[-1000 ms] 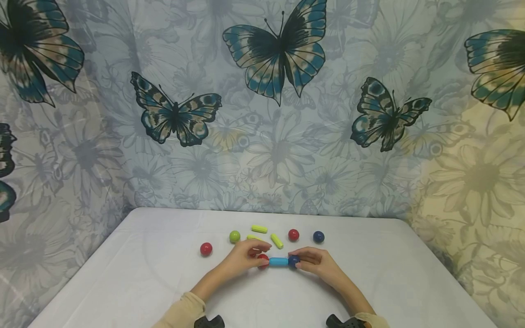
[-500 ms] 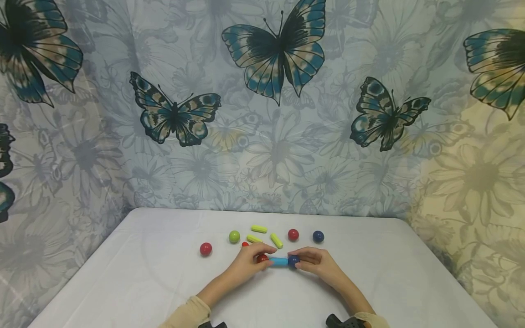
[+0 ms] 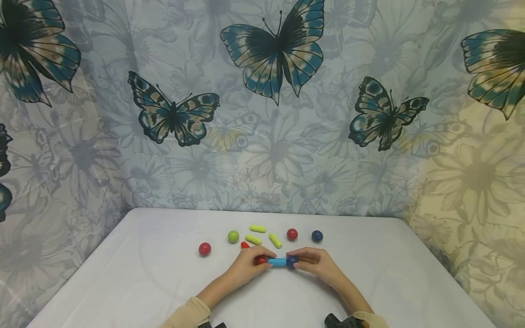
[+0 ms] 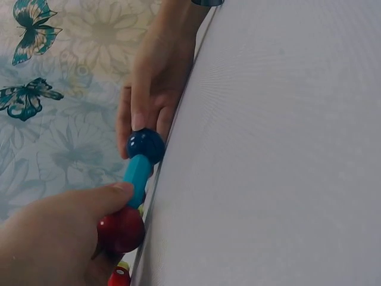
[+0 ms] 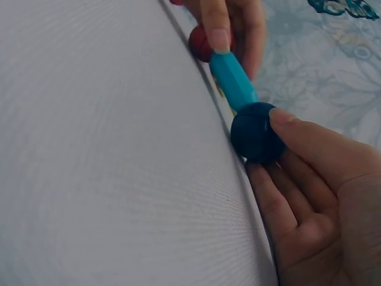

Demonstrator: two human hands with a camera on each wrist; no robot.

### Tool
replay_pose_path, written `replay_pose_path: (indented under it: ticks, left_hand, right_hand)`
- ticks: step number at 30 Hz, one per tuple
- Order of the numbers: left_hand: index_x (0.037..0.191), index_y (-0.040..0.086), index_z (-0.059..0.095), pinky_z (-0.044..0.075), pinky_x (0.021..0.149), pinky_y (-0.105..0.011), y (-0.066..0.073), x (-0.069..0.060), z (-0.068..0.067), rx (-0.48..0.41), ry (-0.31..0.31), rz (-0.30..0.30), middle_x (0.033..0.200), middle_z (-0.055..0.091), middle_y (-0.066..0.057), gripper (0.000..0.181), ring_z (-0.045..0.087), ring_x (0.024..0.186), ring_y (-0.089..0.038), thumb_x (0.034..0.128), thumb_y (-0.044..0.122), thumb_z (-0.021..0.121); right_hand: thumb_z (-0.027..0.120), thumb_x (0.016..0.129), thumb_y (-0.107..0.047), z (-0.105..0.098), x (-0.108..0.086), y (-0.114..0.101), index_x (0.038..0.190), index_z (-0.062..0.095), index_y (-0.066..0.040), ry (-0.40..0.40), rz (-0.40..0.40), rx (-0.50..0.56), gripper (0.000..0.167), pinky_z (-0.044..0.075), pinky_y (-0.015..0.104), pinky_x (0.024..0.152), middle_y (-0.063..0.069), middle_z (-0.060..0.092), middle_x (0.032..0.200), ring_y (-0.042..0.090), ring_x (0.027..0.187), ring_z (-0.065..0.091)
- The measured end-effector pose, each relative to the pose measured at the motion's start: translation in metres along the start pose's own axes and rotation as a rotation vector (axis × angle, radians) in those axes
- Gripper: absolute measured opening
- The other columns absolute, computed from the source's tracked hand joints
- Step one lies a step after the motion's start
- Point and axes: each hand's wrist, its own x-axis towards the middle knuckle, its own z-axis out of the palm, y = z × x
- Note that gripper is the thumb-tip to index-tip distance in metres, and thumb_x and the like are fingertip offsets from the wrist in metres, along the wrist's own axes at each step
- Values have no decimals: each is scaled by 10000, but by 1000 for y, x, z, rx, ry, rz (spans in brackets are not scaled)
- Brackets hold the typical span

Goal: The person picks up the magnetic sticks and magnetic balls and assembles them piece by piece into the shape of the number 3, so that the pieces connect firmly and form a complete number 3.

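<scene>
A light-blue rod [image 3: 277,262] joins a red ball [image 4: 122,230] at one end and a dark blue ball [image 5: 258,132] at the other. My left hand [image 3: 244,264] grips the red ball end, its thumb lying over the joint with the rod; the head view shows only part of this ball. From the other side, my right hand [image 3: 321,264] pinches the dark blue ball between thumb and fingers. Just behind the left hand a small red piece [image 3: 244,245] pokes out, mostly covered in the head view.
On the white table [image 3: 143,282] behind my hands lie several yellow-green rods [image 3: 258,228], a green ball [image 3: 233,236], a second red ball [image 3: 292,234] and another dark blue ball [image 3: 317,236]. A further red ball [image 3: 204,249] sits to the left. Butterfly-patterned cloth [image 3: 279,159] hangs behind.
My left hand has shifted slightly right and closed further over the red ball end, uncovering a yellow-green rod and part of the small red piece. The right hand keeps its hold.
</scene>
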Motion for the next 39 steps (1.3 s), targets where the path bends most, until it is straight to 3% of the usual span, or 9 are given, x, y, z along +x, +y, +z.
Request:
replay_pose_path:
  ticks: [16,26,33,39]
  left_hand:
    - [1092,193,730,503,979,-271,-1,-1,0,32,35,-6,1093,730,55,227,633,1098,-96,873,138,717]
    - [1059,203,740,498,986,-266,-2,0,1,28,21,14,1074,736,53,191,637,1095,-100,875,157,720]
    - [1061,199,735,501,984,-268,-3,1,1,28,17,25,1074,738,46,184,645,1098,-123,880,174,717]
    - [1064,214,733,493,1006,-296,-5,1,2,40,20,5,1090,731,48,185,634,1120,-130,881,185,717]
  right_hand:
    - [693,901,-223,1,1,-4,1257,631,-50,25,4,-17,400,488,128,952,164,643,1295,52,1139,648]
    - [683,911,-260,-1,2,0,1269,626,-68,64,20,-12,410,472,109,956,137,642,1308,95,1175,637]
    - [687,908,-179,-2,7,-2,1248,641,-69,136,-21,-47,360,485,128,950,136,657,1283,105,1158,648]
    - [677,919,-192,0,16,-7,1264,632,-95,189,8,-108,362,502,221,997,104,659,1292,242,1233,609]
